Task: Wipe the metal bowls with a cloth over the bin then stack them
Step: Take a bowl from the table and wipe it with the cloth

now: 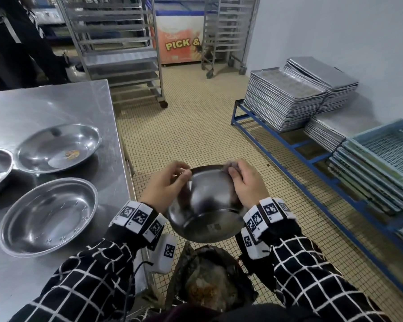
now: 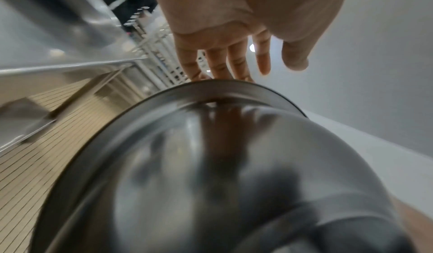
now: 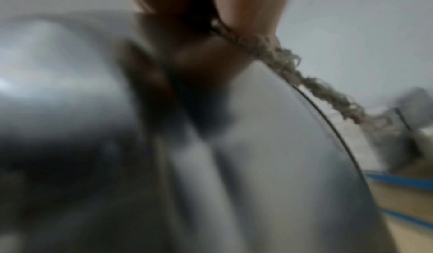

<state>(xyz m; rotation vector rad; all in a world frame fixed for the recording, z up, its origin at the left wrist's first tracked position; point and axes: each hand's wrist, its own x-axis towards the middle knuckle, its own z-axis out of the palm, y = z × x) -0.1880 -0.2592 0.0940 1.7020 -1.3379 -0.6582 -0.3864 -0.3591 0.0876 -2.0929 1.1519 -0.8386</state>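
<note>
Over bin (image 1: 209, 277), hands hold bowl (image 1: 207, 205), cloth (image 1: 228, 164).

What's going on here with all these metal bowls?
A person is cleaning them. The left hand grips the rim of a tilted metal bowl over a lined bin, while the right hand presses a cloth at its rim. Three more bowls wait unstacked on the steel table.

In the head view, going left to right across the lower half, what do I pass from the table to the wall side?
Lower bowl on the table → left hand → held bowl → right hand → stack of blue crates.
</note>
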